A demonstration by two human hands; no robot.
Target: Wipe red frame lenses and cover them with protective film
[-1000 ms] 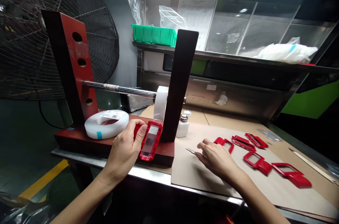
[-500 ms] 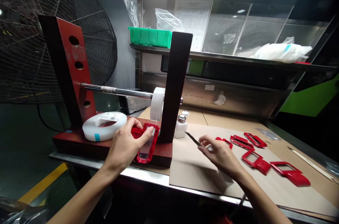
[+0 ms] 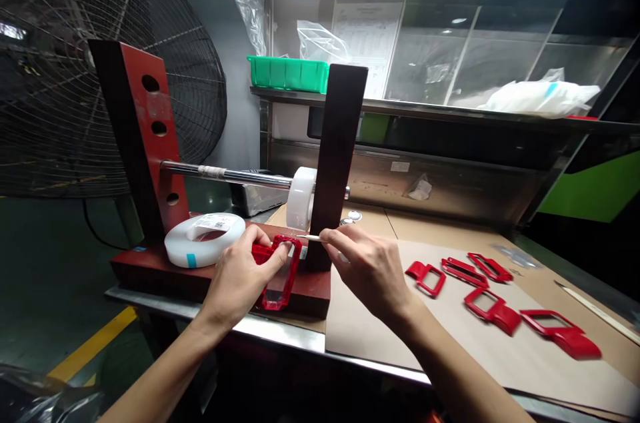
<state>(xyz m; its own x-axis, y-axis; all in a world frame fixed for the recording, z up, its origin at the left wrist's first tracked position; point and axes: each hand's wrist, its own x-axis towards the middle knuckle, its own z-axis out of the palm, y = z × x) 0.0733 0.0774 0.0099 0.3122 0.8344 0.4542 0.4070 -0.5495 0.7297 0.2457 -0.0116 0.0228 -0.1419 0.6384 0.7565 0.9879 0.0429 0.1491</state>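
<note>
My left hand (image 3: 245,273) is closed on a red plastic frame (image 3: 295,276) with a clear film across its opening, thumb pressed near its top edge. My right hand (image 3: 367,263) pinches a slim pointed tool that looks like tweezers (image 3: 313,238), its tip at the frame's upper edge. Just above hangs a roll of clear film tape (image 3: 300,196) on a metal rod (image 3: 240,176) between the uprights of a dark red stand (image 3: 155,156). Whether the tip grips the film is too fine to make out.
A second tape roll (image 3: 180,250) lies on the stand's base, left of my left hand. Several red frames (image 3: 493,310) are spread on the cardboard (image 3: 380,336) at right. A bottle cap (image 3: 346,220) shows behind my right hand. A large fan (image 3: 165,56) stands at left.
My right hand has moved left and up from over the cardboard, bringing the tool's tip to the red frame. My left hand keeps its hold on the frame.
</note>
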